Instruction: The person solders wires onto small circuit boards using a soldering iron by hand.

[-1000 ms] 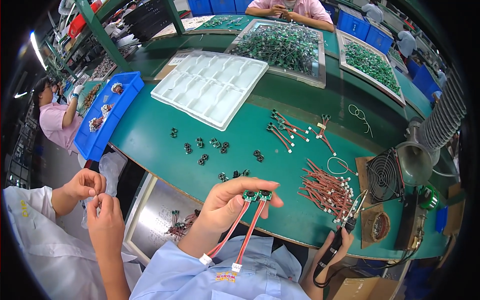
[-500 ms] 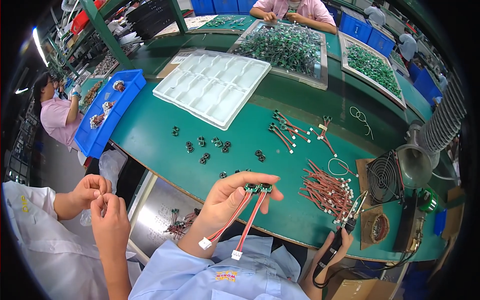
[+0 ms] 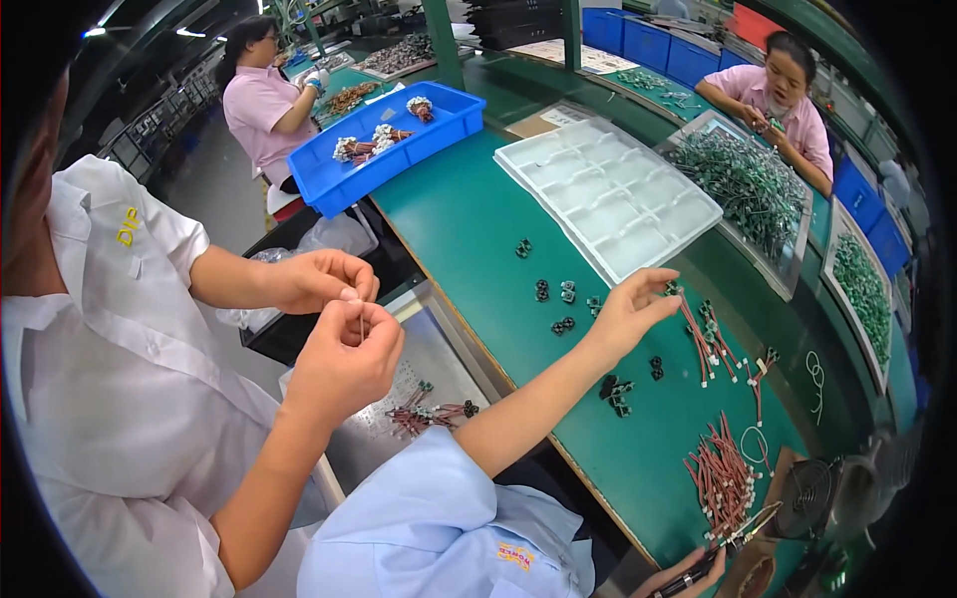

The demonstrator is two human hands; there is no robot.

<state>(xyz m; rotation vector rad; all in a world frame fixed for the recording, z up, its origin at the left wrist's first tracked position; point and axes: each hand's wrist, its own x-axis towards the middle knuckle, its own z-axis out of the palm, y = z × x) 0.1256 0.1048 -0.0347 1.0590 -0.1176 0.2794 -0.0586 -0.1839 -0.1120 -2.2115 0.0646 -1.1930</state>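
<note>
My left hand reaches out over the green bench, its thumb and forefinger pinched around a small green circuit board with red-and-white wires; the exact contact is hard to see. Beside it lie several more wired boards, white connectors on their wire ends. Low in the picture, my right hand is wrapped around the black handle of a soldering iron, partly cut off by the lower edge. A heap of red-and-white wire leads lies just beyond this hand. Several loose black-and-green boards are scattered left of my forearm.
A white compartment tray stands behind the boards. Left of it is a blue bin with wire bundles. A co-worker's hands work close on my left. A fan and duct stand at right, and another person sits across the bench.
My left hand has moved away from my body, carrying the wired boards to the group on the bench. The view has swung left. My right hand still grips the soldering iron.
</note>
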